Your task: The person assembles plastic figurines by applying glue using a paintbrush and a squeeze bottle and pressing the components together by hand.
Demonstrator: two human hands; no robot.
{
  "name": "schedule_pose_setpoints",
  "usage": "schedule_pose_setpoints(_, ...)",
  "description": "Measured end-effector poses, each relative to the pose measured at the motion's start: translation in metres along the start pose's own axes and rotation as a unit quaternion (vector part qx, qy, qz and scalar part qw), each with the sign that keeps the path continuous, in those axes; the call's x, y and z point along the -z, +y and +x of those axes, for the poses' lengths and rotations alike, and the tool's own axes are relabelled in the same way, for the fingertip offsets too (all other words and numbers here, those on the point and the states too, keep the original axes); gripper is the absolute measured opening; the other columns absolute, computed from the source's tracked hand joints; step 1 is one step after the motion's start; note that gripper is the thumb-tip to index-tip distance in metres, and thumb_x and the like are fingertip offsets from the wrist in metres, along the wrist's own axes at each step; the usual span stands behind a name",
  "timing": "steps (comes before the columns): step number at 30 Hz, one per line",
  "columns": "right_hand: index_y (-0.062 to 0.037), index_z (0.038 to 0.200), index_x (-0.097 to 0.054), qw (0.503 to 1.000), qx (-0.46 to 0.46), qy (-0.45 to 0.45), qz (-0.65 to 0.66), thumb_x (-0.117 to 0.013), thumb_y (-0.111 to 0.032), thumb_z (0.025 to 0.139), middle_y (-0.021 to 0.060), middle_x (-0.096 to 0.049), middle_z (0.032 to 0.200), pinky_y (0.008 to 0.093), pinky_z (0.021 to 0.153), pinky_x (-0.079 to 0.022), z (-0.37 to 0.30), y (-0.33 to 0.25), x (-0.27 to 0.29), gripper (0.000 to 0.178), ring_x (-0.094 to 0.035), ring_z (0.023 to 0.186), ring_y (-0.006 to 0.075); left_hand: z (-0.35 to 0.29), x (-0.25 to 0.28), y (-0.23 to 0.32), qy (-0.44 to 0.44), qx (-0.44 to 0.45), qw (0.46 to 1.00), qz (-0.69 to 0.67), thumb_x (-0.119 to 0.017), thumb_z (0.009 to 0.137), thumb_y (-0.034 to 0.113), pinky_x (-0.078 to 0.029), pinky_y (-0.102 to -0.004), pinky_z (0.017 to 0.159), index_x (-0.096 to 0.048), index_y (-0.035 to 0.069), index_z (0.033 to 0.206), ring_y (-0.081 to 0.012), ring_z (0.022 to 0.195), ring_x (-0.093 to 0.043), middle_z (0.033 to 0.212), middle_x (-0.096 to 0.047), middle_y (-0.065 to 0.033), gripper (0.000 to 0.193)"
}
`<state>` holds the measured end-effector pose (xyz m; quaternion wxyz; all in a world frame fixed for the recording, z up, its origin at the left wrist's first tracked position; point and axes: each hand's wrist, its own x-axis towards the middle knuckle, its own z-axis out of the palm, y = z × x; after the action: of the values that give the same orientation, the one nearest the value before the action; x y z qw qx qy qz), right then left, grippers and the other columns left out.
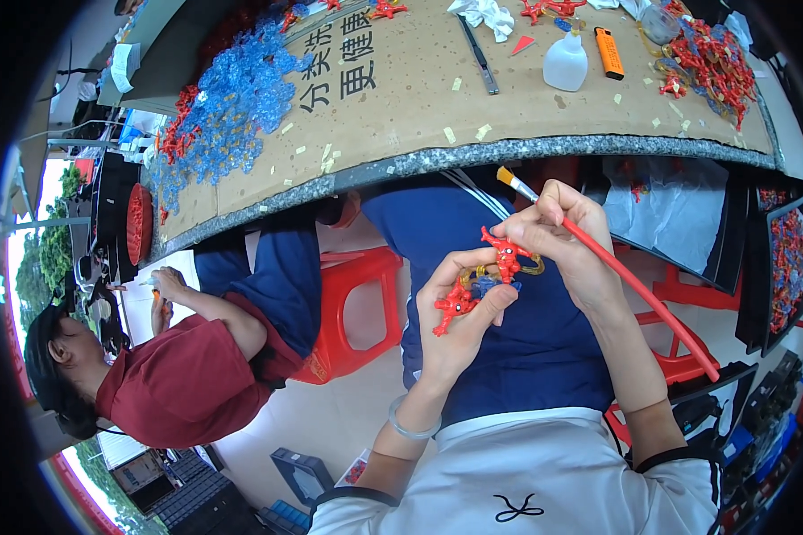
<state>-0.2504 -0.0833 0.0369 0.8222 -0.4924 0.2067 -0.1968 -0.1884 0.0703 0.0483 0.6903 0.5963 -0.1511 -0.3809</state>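
From my remote post, I see the left hand (459, 341) curled around one red figurine (456, 305), the right hand (569, 234) pinching a second figurine (508, 259) above navy trousers (540, 357), its paintbrush (635, 285) tucked crosswise, apparently for quick use.

The person wears a white shirt (567, 468). A thin black squiggle (518, 508), loopy like a bow, is on it at five o'clock. The short sleeves end in dark bands: the right band (678, 454) at four o'clock, the left band (352, 491) at six. A pale round bracelet (409, 426) sits near six o'clock. The trousers (544, 374) are dark blue, with white stripes (479, 192) between one and two o'clock. The left hand (455, 330) and right hand (573, 241) are bare.
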Motion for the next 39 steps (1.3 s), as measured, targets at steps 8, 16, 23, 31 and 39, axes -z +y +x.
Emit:
schedule_pose_setpoints(8, 0.0035, 0.121, -0.051, 0.987, 0.135, -0.031, -0.086, -0.053, -0.032, 0.095, 0.0162, -0.068, 0.095, 0.0262, 0.077, -0.049, -0.004, -0.015, 0.01, 0.044, -0.06, 0.08, 0.012, 0.005, 0.013, -0.007, -0.05, 0.092, 0.952, -0.286, -0.038, 0.102, 0.03, -0.033, -0.0152, 0.046, -0.046, -0.002, 0.125, -0.0047, 0.055, -0.043, 0.104, -0.06, -0.0169, 0.041)
schedule_pose_setpoints(16, 0.0019, 0.098, -0.069, 0.965, 0.192, -0.057, -0.168, -0.057, -0.044, 0.09, 0.0085, -0.063, 0.078, 0.0222, 0.058, -0.042, -0.026, -0.026, 0.006, 0.048, -0.057, 0.067, 0.0114, 0.007, 0.02, -0.015, -0.11, 0.157, 0.835, -0.515, -0.032, 0.103, 0.033, -0.037, -0.0144, 0.046, -0.039, 0.0, 0.131, -0.0052, 0.053, -0.04, 0.115, -0.056, -0.0179, 0.044)
schedule_pose_setpoints(23, -0.0026, 0.093, -0.069, 0.867, 0.331, -0.057, -0.368, -0.071, -0.024, 0.077, 0.0101, -0.063, 0.079, 0.0289, 0.058, -0.043, -0.032, -0.016, -0.012, 0.027, -0.057, 0.065, 0.0221, 0.004, 0.012, -0.014, -0.04, 0.149, 0.836, -0.526, -0.038, 0.101, 0.032, -0.046, -0.0155, 0.055, -0.037, 0.0, 0.129, -0.0038, 0.05, -0.044, 0.131, -0.045, -0.021, 0.043)
schedule_pose_setpoints(31, -0.0044, 0.088, -0.071, 0.865, 0.365, -0.055, -0.34, -0.058, -0.04, 0.087, 0.0104, -0.066, 0.081, 0.0303, 0.063, -0.046, -0.032, -0.01, -0.016, 0.038, -0.063, 0.072, 0.0225, 0.005, 0.014, -0.012, -0.093, 0.113, 0.822, -0.55, -0.043, 0.099, 0.033, -0.046, -0.0143, 0.056, -0.038, 0.001, 0.127, -0.002, 0.046, -0.044, 0.138, -0.039, -0.024, 0.043)
schedule_pose_setpoints(39, -0.0061, 0.09, -0.071, 0.858, 0.354, -0.091, -0.361, -0.058, -0.043, 0.086, 0.0068, -0.067, 0.082, 0.0297, 0.062, -0.04, -0.029, -0.016, -0.006, 0.039, -0.06, 0.069, 0.0192, 0.006, 0.02, -0.015, -0.11, 0.119, 0.821, -0.548, -0.032, 0.101, 0.038, -0.037, -0.0134, 0.044, -0.038, 0.002, 0.132, -0.0032, 0.05, -0.039, 0.142, -0.036, -0.0239, 0.048)
